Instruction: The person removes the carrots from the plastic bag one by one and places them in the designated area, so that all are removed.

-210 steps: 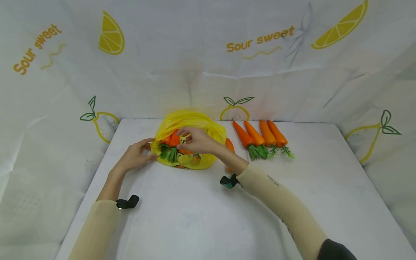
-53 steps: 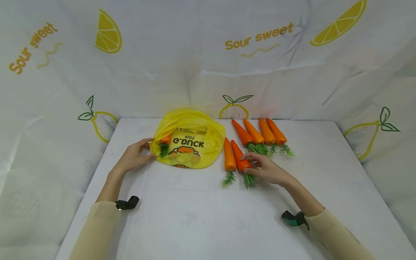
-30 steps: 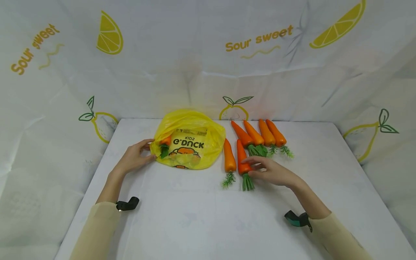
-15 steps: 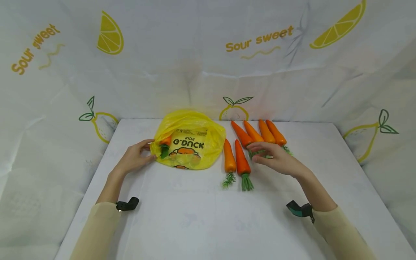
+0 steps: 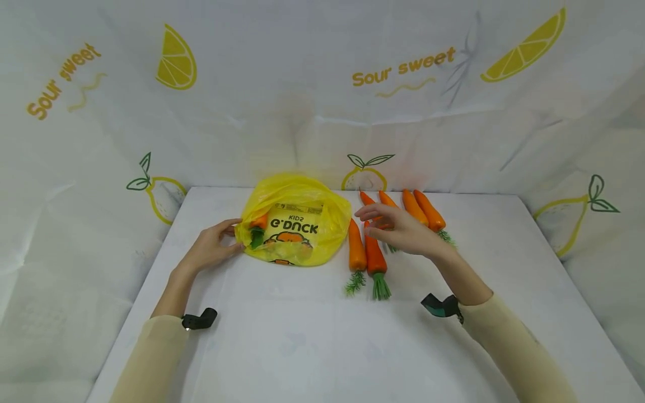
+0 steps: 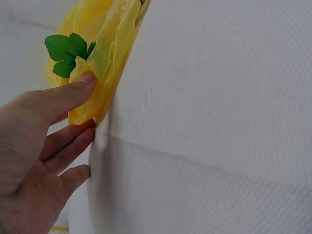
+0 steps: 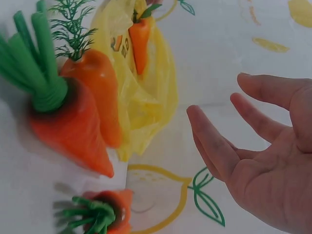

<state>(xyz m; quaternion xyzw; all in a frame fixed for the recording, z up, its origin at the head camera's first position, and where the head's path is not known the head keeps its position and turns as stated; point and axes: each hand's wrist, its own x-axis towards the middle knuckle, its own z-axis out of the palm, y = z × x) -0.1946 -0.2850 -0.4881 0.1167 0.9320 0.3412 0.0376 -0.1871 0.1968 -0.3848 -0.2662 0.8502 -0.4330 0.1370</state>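
Observation:
At the left of the table, my left hand (image 5: pixel 214 244) pinches the edge of a yellow plastic bag (image 5: pixel 332 224) between thumb and fingers. Inside its mouth lies one orange carrot (image 5: pixel 259 221); its green leaf (image 6: pixel 66 51) pokes out beside my thumb in the left wrist view. My right hand (image 5: pixel 403 229) hovers with loosely spread fingers and holds nothing. In the head view it overlaps a red-orange carrot (image 5: pixel 375 258) with thick green stalks. Against that one lies an orange carrot (image 5: pixel 356 251) with feathery greens, close to the bag's right side.
Several more carrots (image 5: pixel 430 211) lie in a row along the table's back edge, partly hidden by my right hand. Behind the white table (image 5: pixel 302 347) hangs a white cloth (image 5: pixel 282 73) printed with lemons.
The red-orange carrot came out of the bag and was laid beside the orange one. My right hand let go of it, rose and shifted left. My left hand stayed at the bag's edge.

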